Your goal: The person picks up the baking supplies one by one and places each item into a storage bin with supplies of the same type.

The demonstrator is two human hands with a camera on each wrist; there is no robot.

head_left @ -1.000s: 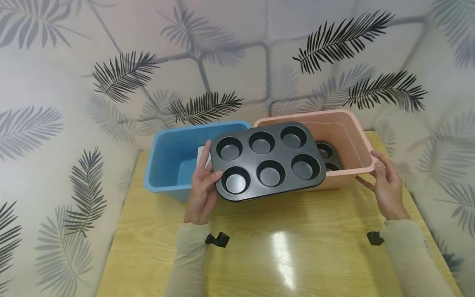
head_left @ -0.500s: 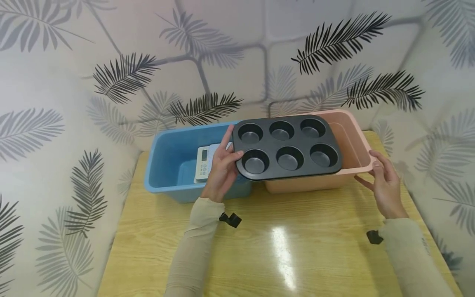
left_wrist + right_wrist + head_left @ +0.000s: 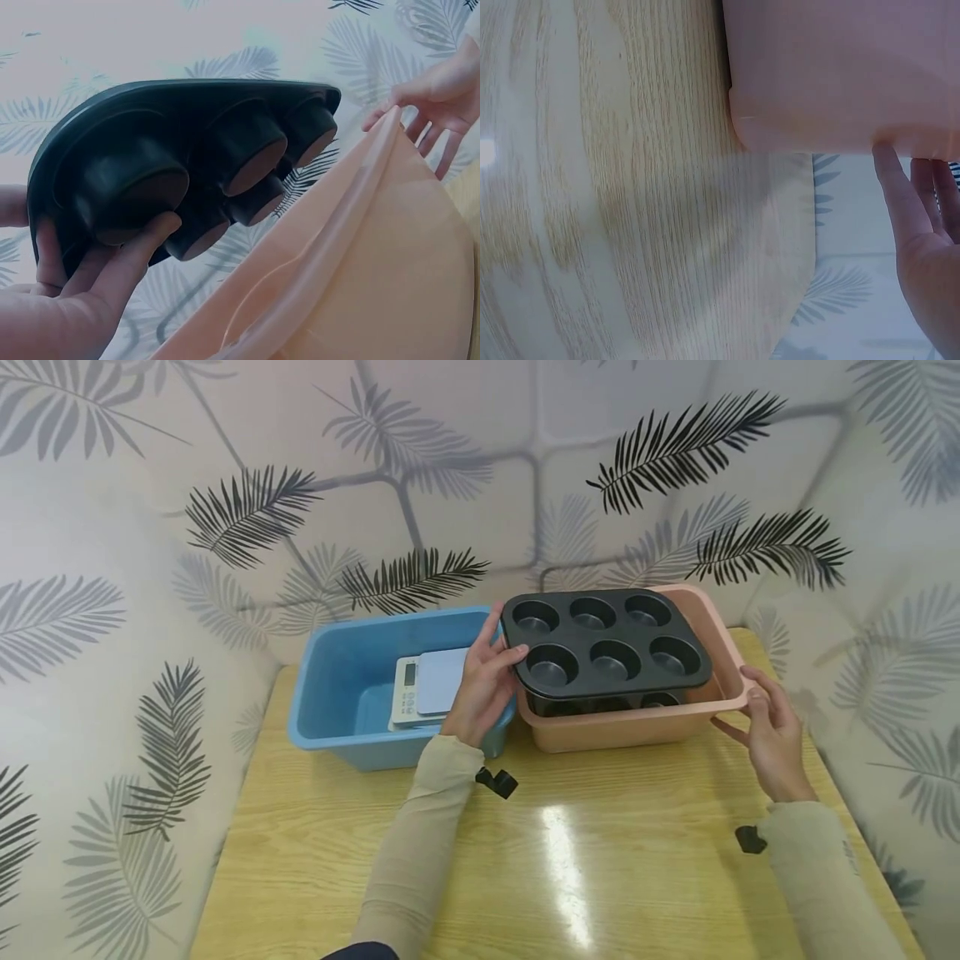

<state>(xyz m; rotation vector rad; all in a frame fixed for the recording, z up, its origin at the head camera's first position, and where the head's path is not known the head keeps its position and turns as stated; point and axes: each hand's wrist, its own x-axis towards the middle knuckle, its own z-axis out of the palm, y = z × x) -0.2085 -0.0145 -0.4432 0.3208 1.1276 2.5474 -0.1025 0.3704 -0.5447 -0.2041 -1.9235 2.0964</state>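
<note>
My left hand (image 3: 486, 687) grips the left edge of a dark muffin pan (image 3: 580, 638), thumb on top. The pan is held level with the top of a pink plastic bin (image 3: 622, 731), covering most of its opening. In the left wrist view the undersides of the pan's cups (image 3: 255, 154) show above the bin's rim. Below the pan's front edge, dark cups of another muffin pan (image 3: 660, 699) show inside the bin. My right hand (image 3: 776, 739) holds the bin's right front corner by the rim; in the right wrist view its fingers (image 3: 892, 180) touch the bin's side.
A blue plastic bin (image 3: 341, 742) stands left of the pink one, with a white kitchen scale (image 3: 408, 689) inside. Both rest on a yellow wooden table (image 3: 480, 860) near a leaf-patterned wall covering (image 3: 487, 510) behind them.
My left hand has carried the muffin pan right and slightly back, from between the bins to over the pink bin. The scale has come into fuller view. My right hand stays on the pink bin's corner.
</note>
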